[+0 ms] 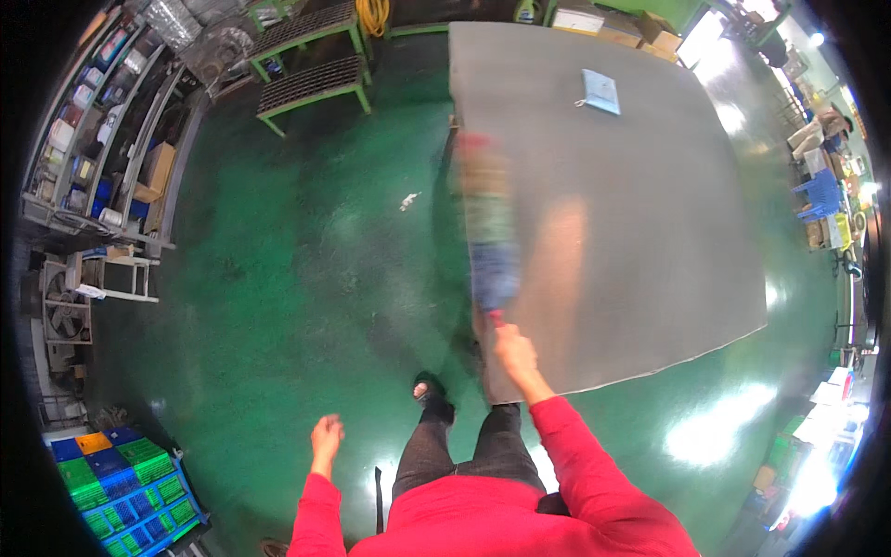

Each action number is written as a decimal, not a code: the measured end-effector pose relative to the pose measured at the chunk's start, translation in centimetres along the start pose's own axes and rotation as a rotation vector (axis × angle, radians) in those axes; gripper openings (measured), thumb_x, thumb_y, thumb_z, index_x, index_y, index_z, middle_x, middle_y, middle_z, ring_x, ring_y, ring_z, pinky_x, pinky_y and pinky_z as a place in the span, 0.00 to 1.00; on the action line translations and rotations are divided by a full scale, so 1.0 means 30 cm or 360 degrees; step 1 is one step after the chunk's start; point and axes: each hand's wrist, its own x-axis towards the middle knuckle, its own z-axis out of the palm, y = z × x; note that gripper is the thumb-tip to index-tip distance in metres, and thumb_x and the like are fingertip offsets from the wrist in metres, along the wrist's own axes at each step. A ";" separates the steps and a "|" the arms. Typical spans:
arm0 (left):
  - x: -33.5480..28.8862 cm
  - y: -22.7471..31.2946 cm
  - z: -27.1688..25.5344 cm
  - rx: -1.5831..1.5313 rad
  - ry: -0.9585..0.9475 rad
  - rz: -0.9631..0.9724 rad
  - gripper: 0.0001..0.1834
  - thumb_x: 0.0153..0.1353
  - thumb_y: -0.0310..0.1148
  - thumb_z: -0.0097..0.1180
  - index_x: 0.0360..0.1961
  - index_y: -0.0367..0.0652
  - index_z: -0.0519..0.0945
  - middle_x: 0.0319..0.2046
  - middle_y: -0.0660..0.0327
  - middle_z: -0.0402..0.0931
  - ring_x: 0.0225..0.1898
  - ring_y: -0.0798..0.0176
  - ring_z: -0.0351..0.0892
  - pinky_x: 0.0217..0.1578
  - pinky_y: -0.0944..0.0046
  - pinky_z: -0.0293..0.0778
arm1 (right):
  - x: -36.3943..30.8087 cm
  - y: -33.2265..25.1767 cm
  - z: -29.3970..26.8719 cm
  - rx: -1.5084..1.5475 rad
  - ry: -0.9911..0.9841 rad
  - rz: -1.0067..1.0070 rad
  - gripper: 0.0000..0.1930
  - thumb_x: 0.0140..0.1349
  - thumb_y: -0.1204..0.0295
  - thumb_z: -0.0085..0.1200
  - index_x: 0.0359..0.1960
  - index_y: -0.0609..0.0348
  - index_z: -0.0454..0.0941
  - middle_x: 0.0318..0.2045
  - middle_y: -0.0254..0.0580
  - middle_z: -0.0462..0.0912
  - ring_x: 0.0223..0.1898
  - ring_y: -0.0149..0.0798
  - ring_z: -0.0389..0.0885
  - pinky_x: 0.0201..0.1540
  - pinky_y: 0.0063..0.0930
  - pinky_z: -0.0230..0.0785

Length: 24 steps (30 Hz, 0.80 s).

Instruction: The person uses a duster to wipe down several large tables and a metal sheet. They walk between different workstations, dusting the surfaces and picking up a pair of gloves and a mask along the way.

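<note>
My right hand (516, 356) is closed around the red handle of a multicoloured duster (492, 223), whose long head is smeared by motion. Its bands run from blue near the handle through green and tan to red at the tip. The duster lies over the left edge of a large grey flat-topped surface (640, 213); whether it touches the top I cannot tell. Off to the left, my left hand (327, 436) hangs above the green floor, its fingers curled in with nothing visible in them.
A light-blue flat packet (600, 92) lies on the grey surface's far part. Green step stands (311, 79) are at the far left. Loaded shelves (102, 121) line the left wall. Blue and green crates (125, 483) are stacked near left; a blue chair (819, 193) stands right.
</note>
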 end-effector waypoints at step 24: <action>0.755 1.710 0.698 0.0773 -0.1407 0.0971 0.13 0.52 0.32 0.41 0.36 0.38 0.73 0.29 0.56 0.76 0.31 0.63 0.75 0.35 0.67 0.69 | 0.335 0.029 -0.296 0.0974 0.1805 0.1033 0.11 0.59 0.65 0.38 0.28 0.58 0.68 0.17 0.41 0.69 0.17 0.35 0.68 0.20 0.27 0.61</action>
